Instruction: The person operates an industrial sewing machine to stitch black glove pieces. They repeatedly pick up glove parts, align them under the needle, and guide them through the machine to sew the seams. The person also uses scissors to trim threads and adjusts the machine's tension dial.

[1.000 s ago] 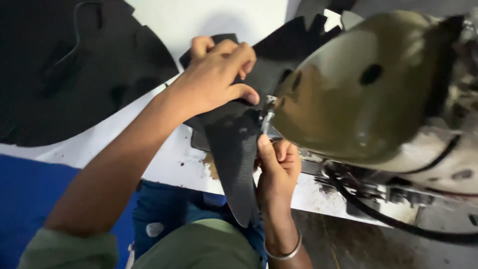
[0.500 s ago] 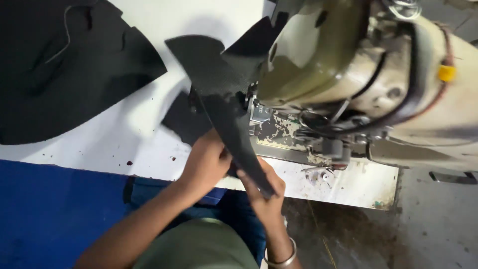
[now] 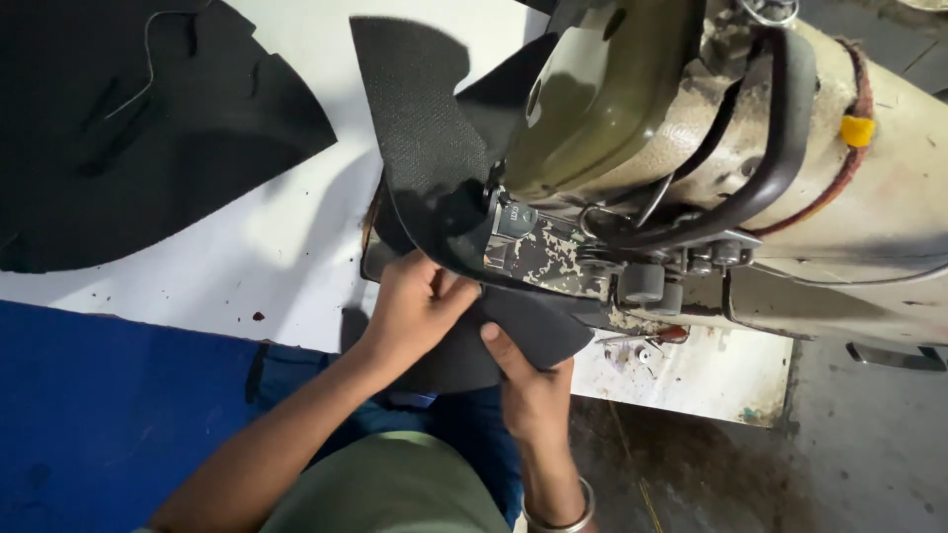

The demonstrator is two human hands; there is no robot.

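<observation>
View from above a sewing machine (image 3: pixel 691 168) on a white worktop (image 3: pixel 276 257); both hands work a curved black fabric piece (image 3: pixel 420 128) at the machine's near end. The piece is long and narrow, its long axis running from the upper middle of the view, where a broad rounded end stands up off the worktop and points away from the person, down and to the right, where it bends under the chipped metal of the machine head and ends in a flap (image 3: pixel 538 326) pointing towards the person; its textured face is turned to the camera at the top. The left hand (image 3: pixel 415 306) lies against the lower part of the piece, fingers (image 3: pixel 449 286) curled together and pressed on the fabric (whether they pinch it or only push cannot be told, the tips being hidden); the right hand (image 3: pixel 528 385) grips the flap from below, thumb on top and the other fingers out of sight beneath it, a metal bangle (image 3: pixel 563 513) on the wrist. The needle area is hidden behind the fabric and machine head; a large black sheet (image 3: pixel 138 138) lies at the upper left, cut off by the frame edge, well apart from the hands; a blue surface (image 3: pixel 109 415) fills the lower left.
</observation>
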